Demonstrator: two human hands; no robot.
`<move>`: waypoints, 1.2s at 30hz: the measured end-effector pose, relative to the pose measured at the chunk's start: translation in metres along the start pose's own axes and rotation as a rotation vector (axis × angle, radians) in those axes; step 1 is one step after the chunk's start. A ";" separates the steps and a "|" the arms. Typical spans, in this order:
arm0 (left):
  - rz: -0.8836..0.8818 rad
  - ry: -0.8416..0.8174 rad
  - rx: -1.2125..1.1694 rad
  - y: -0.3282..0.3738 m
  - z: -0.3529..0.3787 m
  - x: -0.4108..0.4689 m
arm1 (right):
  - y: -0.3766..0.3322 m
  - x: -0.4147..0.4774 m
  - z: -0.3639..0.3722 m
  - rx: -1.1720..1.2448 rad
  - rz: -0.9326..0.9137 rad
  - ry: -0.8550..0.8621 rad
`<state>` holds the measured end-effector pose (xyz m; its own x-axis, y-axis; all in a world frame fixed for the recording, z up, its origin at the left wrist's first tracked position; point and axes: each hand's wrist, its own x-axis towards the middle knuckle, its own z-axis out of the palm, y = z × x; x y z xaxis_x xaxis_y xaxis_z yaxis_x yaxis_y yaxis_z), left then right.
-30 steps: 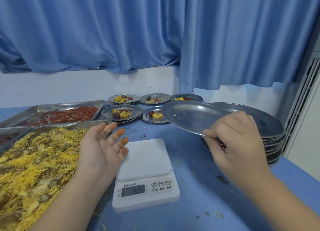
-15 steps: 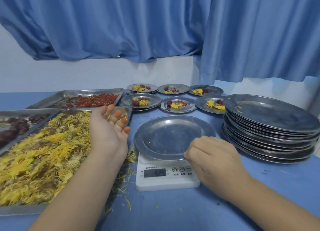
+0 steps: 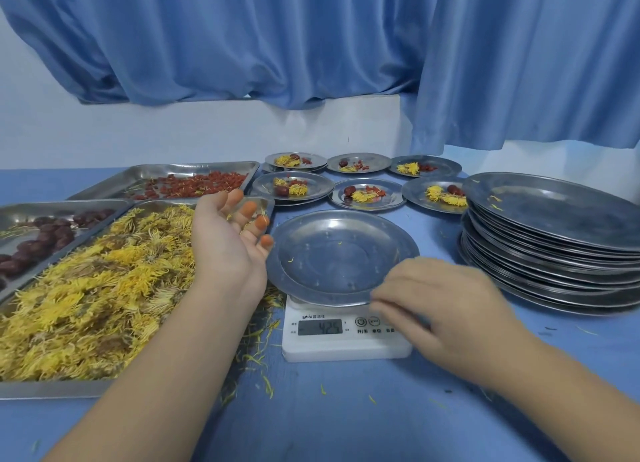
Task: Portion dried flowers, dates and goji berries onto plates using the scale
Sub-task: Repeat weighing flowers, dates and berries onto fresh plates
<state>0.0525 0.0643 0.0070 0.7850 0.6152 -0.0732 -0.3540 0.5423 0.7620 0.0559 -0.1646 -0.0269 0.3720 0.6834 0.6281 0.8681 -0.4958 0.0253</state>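
An empty steel plate (image 3: 341, 255) sits on the white scale (image 3: 346, 340), whose display reads 425. My right hand (image 3: 446, 312) is blurred over the scale's front right, fingers loose by the plate's near rim. My left hand (image 3: 230, 240) hovers palm up with straight fingers, just left of the plate, over the tray of yellow dried flowers (image 3: 90, 288). A tray of dates (image 3: 38, 236) lies at the far left. Behind them is a tray of goji berries (image 3: 194, 186).
Several filled small plates (image 3: 367, 195) stand in two rows behind the scale. A tall stack of empty steel plates (image 3: 554, 247) fills the right side. Loose petals litter the blue table (image 3: 346, 420). A blue curtain hangs behind.
My right hand carried the plate from the stack, set it on the scale and now loosens from its rim. The left hand stays palm up beside it.
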 end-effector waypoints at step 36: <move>0.167 -0.124 0.116 -0.011 -0.001 -0.002 | -0.002 -0.013 0.008 0.080 0.386 -0.309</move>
<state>0.0549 0.0578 -0.0014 0.7793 0.6121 0.1341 -0.4290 0.3652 0.8262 0.0517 -0.1679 -0.0408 0.7406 0.5912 0.3194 0.6659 -0.7093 -0.2311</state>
